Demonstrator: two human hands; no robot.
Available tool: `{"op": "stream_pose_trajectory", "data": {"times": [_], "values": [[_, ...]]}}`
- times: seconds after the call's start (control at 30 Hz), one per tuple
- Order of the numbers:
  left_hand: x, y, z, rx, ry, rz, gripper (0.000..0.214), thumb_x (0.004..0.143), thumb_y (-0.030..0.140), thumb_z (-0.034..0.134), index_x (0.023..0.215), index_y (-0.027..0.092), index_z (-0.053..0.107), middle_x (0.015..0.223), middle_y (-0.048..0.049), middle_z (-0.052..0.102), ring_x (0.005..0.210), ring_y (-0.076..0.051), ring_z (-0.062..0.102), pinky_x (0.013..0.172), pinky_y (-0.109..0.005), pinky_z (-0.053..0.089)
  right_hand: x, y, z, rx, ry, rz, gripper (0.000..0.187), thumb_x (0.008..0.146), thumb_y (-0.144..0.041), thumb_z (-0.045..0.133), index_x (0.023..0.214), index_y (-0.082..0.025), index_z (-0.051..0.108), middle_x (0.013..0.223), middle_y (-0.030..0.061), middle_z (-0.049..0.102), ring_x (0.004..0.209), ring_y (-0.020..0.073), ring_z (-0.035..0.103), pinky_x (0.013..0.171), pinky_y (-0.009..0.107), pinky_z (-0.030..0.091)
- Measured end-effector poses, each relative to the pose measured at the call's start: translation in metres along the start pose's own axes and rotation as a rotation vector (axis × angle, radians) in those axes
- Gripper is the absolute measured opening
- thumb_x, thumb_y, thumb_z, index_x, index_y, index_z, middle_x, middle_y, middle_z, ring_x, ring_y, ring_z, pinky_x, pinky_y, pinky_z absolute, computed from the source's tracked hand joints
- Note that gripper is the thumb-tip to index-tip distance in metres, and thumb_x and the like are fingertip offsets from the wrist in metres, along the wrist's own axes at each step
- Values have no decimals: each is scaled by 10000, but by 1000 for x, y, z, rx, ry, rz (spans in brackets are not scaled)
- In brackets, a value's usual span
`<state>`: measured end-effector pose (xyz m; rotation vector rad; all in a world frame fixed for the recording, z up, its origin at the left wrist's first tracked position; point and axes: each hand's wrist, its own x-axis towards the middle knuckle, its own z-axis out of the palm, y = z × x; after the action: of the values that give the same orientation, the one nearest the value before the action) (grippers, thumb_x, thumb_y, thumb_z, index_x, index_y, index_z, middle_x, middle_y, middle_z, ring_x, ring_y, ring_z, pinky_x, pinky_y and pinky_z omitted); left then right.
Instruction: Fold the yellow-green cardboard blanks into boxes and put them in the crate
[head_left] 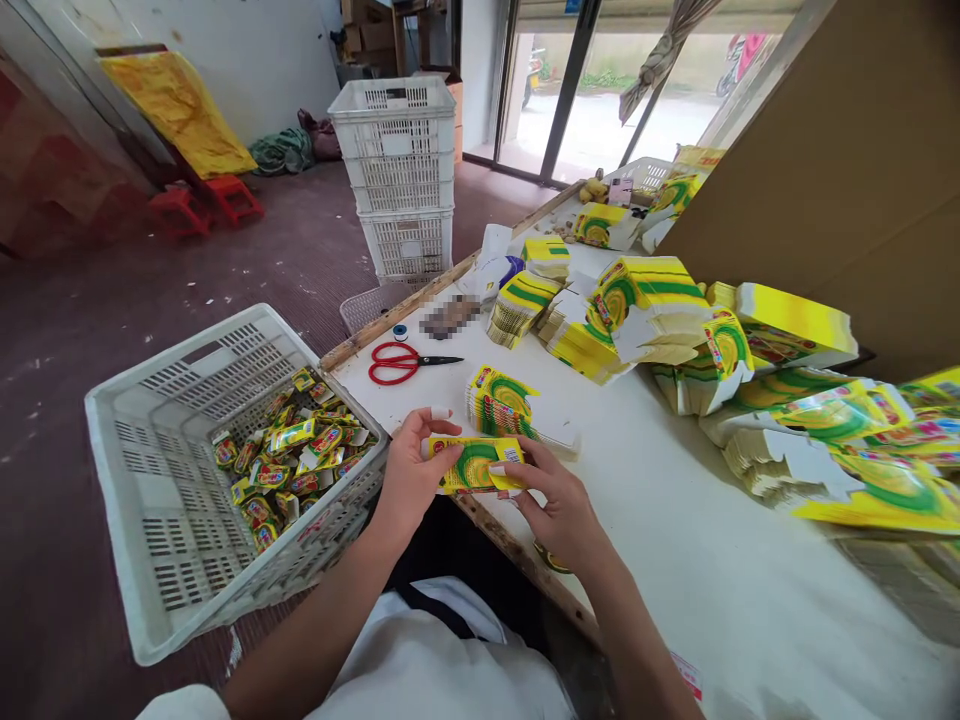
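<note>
Over the table's near edge I hold a small yellow and green printed box (474,466) between both hands. My left hand (417,462) grips its left end, thumb on the front face. At the right end, my right hand (553,492) has its thumb and fingers closed on the box. Just beyond it lies a small pile of flat printed cartons (501,402). White wraps cover a fingertip on my left hand and, it seems, my right thumb. To my left, a white plastic crate (187,615) contains many small yellow, green and red boxes (300,450).
Red-handled scissors (397,362) and a small round reel (400,331) lie on the white table (637,590). Stacks of yellow cartons (637,300) spread along its right side. White crates (401,170) stand stacked on the floor beyond. Red stools (206,205) sit near the far wall.
</note>
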<state>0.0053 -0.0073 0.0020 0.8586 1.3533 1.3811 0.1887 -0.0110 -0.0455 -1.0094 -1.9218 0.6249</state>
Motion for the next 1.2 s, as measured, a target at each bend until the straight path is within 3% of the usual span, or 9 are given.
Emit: {"op": "stream_pose_trajectory", "data": {"times": [0.17, 0.43, 0.57, 0.67, 0.83, 0.9, 1.0, 1.1, 1.2], "values": [[0, 6, 3, 28, 3, 73, 336, 635, 212, 737, 934, 197, 583, 770, 20, 626, 693, -109, 582, 622, -205, 480, 5, -9, 5, -38, 59, 37, 336, 841, -108, 523, 1101, -267, 665, 1357, 114, 543, 1235, 259, 554, 947, 423, 513], [1, 6, -3, 49, -35, 60, 361, 660, 233, 721, 979, 210, 552, 803, 22, 615, 633, -95, 560, 595, -206, 474, 7, -7, -4, 73, -86, 52, 303, 860, -199, 538, 1156, -240, 587, 1349, 131, 543, 1307, 283, 488, 1007, 451, 473], [-5, 5, 3, 100, -95, 92, 353, 699, 248, 683, 1007, 218, 513, 835, 15, 593, 693, -110, 563, 611, -209, 476, 3, -11, 16, 147, 31, 143, 429, 892, -195, 474, 1316, -217, 410, 1434, 155, 456, 1367, 264, 409, 1089, 494, 388], [-5, 4, 0, 175, -32, 147, 358, 713, 259, 657, 1019, 231, 474, 874, 11, 575, 697, -117, 545, 625, -227, 473, 3, -10, 37, 175, 84, 208, 549, 881, -186, 470, 1407, -200, 313, 1450, 162, 436, 1341, 259, 442, 1079, 486, 408], [22, 21, -66, 617, 448, 416, 219, 729, 298, 628, 877, 216, 488, 884, -24, 537, 893, -205, 551, 868, -351, 451, 24, 20, 31, 76, 135, 272, 514, 814, -206, 552, 1314, -190, 436, 1197, 137, 646, 978, 232, 662, 874, 430, 545], [33, 29, -103, 818, 614, 371, 305, 742, 304, 595, 1007, 200, 486, 925, -63, 572, 966, -278, 561, 921, -461, 431, 38, 38, 19, -83, 195, 359, 408, 799, -169, 522, 1206, -193, 514, 1024, 103, 692, 918, 241, 651, 864, 463, 527], [38, 28, -137, 1139, 681, 224, 356, 732, 343, 610, 1034, 174, 525, 1102, -162, 584, 1174, -405, 468, 1000, -613, 316, 54, 55, 10, -164, 206, 402, 352, 720, -103, 546, 1063, -176, 577, 955, 123, 675, 938, 294, 599, 893, 534, 462], [35, 10, -134, 1148, 580, 217, 375, 730, 389, 621, 1036, 181, 556, 1165, -174, 573, 1224, -414, 432, 1021, -609, 294, 62, 59, 13, -193, 185, 423, 313, 656, -34, 548, 928, -186, 584, 873, 112, 649, 911, 298, 575, 899, 519, 432], [32, -14, -104, 863, 320, 241, 370, 684, 397, 667, 986, 200, 586, 1071, -117, 609, 1129, -339, 517, 1000, -523, 364, 65, 55, 16, -186, 194, 440, 341, 638, -16, 541, 930, -191, 543, 857, 96, 619, 901, 290, 563, 876, 497, 430]]}}
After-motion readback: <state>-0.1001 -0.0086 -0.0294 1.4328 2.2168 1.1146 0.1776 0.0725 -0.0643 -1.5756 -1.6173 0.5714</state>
